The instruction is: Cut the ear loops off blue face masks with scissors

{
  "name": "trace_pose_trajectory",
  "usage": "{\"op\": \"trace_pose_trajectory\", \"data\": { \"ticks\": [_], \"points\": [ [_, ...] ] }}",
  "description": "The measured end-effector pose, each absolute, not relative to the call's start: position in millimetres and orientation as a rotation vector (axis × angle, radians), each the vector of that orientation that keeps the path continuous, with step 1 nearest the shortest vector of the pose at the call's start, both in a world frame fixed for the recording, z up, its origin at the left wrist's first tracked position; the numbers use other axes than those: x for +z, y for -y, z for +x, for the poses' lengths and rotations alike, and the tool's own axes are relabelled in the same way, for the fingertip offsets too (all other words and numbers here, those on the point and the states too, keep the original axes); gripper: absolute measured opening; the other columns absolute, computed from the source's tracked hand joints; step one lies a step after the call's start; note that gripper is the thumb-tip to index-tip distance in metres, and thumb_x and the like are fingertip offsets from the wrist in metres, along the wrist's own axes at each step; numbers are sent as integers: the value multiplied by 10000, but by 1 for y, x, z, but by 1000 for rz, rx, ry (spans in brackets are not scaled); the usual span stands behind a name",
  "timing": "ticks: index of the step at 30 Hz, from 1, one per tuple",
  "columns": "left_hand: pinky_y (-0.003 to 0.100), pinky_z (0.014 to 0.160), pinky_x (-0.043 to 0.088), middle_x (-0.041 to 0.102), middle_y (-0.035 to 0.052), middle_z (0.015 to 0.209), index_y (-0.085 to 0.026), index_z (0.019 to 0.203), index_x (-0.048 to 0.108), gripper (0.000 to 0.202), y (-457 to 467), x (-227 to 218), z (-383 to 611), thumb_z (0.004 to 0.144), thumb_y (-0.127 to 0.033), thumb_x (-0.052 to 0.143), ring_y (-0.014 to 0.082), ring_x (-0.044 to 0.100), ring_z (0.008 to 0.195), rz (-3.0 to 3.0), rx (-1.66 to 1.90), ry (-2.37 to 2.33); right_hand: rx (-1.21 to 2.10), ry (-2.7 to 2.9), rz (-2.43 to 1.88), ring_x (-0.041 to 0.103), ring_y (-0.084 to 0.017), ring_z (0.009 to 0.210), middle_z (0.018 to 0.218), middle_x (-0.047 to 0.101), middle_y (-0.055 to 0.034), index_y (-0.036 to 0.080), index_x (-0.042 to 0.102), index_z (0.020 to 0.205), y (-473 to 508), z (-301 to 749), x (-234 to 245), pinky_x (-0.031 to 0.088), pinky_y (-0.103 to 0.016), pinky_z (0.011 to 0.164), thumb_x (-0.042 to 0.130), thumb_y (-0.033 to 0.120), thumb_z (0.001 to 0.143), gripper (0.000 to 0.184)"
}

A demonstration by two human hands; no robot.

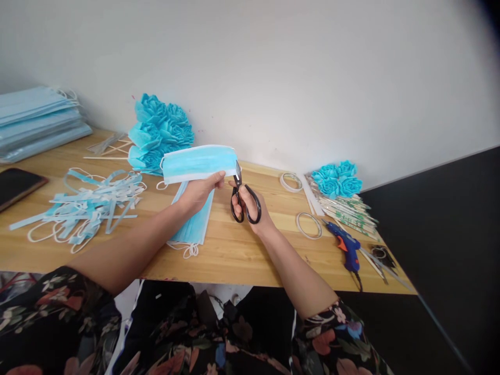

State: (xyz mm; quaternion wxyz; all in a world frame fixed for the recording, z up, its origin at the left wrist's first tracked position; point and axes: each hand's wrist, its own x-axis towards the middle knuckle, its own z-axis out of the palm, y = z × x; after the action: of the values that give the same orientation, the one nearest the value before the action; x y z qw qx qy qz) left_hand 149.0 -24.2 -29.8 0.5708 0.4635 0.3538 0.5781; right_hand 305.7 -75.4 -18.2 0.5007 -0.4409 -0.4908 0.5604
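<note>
My left hand (201,190) pinches the lower edge of a blue face mask (199,162) and holds it up flat above the table. My right hand (250,208) grips black-handled scissors (242,198), fingers through the loops. The blades point up and meet the mask's right end. More blue masks (193,224) lie on the table under my left hand.
The wooden table (234,255) carries cut mask strips and ear loops (86,205), blue fabric flowers (160,133), a mask stack (39,122), a phone (17,185), two tape rolls (308,225), smaller flowers on sticks (338,179) and a blue glue gun (346,247).
</note>
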Motion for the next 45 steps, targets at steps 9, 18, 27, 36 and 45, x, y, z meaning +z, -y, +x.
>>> {"op": "trace_pose_trajectory", "data": {
  "ticks": [9,18,27,36,45],
  "points": [
    [343,780,445,547,31,670,-177,608,587,285,24,-30,149,773,-368,720,164,511,696,1084,1350,-810,1334,1176,-1076,465,-59,441,640,568,41,150,698,1140,76,305,-18,381,-216,408,711,673,765,644],
    [334,766,433,543,18,661,-170,611,582,303,23,-31,148,765,-386,728,155,500,687,1099,1345,-794,1327,1183,-1093,451,-57,435,628,552,51,137,693,1172,77,304,-17,374,-216,408,710,663,766,665],
    [320,756,434,549,23,660,-170,598,590,296,22,-31,148,783,-358,726,147,502,680,1089,1343,-791,1309,1194,-1100,442,-56,435,618,541,57,141,692,1184,77,304,-18,371,-213,412,699,651,779,651],
    [285,646,431,570,8,670,-165,727,620,269,20,-31,149,815,-391,736,131,514,623,990,1404,-635,1308,1193,-1108,432,-48,434,616,526,65,137,697,1179,76,303,-20,390,-204,406,713,624,776,632],
    [292,679,446,569,11,643,-152,688,604,203,19,-29,148,745,-288,743,131,520,622,935,1400,-679,1340,1201,-1061,410,-42,455,605,499,79,146,708,1129,76,305,-19,591,-280,595,702,647,780,610]
  ]
}}
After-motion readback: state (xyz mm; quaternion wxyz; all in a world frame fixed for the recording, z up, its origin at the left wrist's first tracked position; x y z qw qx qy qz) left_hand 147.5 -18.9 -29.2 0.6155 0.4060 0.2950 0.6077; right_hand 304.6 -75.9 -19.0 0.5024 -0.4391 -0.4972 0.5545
